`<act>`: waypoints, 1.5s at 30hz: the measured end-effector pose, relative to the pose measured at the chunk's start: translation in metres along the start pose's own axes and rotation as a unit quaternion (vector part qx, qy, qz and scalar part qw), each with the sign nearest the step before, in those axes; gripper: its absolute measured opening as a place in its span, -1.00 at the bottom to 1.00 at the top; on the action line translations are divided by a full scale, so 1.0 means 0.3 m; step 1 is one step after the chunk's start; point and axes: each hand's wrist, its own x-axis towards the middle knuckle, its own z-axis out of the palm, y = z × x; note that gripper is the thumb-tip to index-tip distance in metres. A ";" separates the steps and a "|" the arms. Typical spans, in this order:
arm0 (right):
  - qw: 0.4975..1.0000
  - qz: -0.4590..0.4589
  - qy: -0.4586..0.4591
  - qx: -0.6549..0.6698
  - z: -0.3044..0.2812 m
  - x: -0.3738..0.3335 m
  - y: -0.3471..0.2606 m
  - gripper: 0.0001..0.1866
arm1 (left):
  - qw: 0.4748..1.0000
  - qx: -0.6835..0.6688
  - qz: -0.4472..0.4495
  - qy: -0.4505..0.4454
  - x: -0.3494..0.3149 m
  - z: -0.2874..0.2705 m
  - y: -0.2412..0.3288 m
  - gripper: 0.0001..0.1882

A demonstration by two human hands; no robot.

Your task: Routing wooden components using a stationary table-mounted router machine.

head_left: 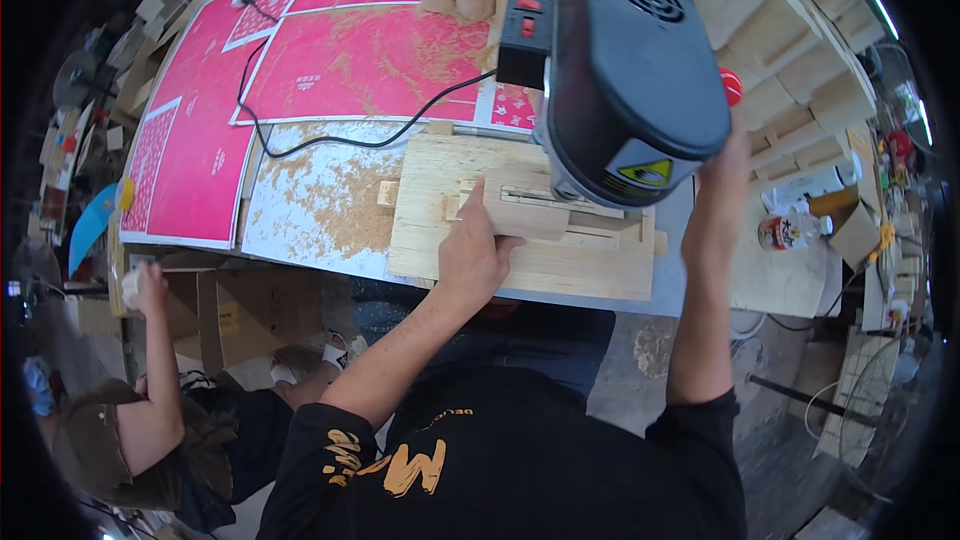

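Note:
My left hand (474, 252) grips the near left end of a pale wooden block (527, 217), thumb along its front side and a finger at its back left corner. A slotted opening runs along the block's upper side. The block sits on a flat plywood board (430, 250) fitted with small wooden strips. Over the block's right part stands a black bench drill press (640, 70), whose housing hides the tool's contact point. My right hand (733, 150) is closed at the press's red-knobbed lever (732, 88), its fingers mostly hidden behind the housing.
Pink printed sheets (350, 65) and sawdust (345, 205) cover the bench's left side, crossed by a black cord (330, 143). Wooden pieces (800, 50) are stacked behind and right. A plastic bottle (795, 231) stands at right. Another person (160, 420) sits at lower left.

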 end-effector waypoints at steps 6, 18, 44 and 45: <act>0.999 -0.028 -0.005 0.045 0.034 0.036 -0.124 -0.57 | 1.000 0.000 -0.023 -0.003 -0.015 0.005 -0.005 0.01; 0.877 -0.415 -0.092 -0.223 -0.061 -0.252 0.190 -0.89 | 1.000 0.004 -0.024 -0.008 -0.009 0.003 -0.002 0.02; 0.977 -0.188 -0.069 -0.075 -0.017 -0.012 -0.143 -0.79 | 0.979 -0.051 -0.067 -0.188 0.205 -0.056 0.077 0.16; 0.993 -0.064 -0.085 -0.050 -0.001 0.051 -0.211 -0.75 | 0.971 -0.057 -0.059 -0.227 0.240 -0.061 0.063 0.20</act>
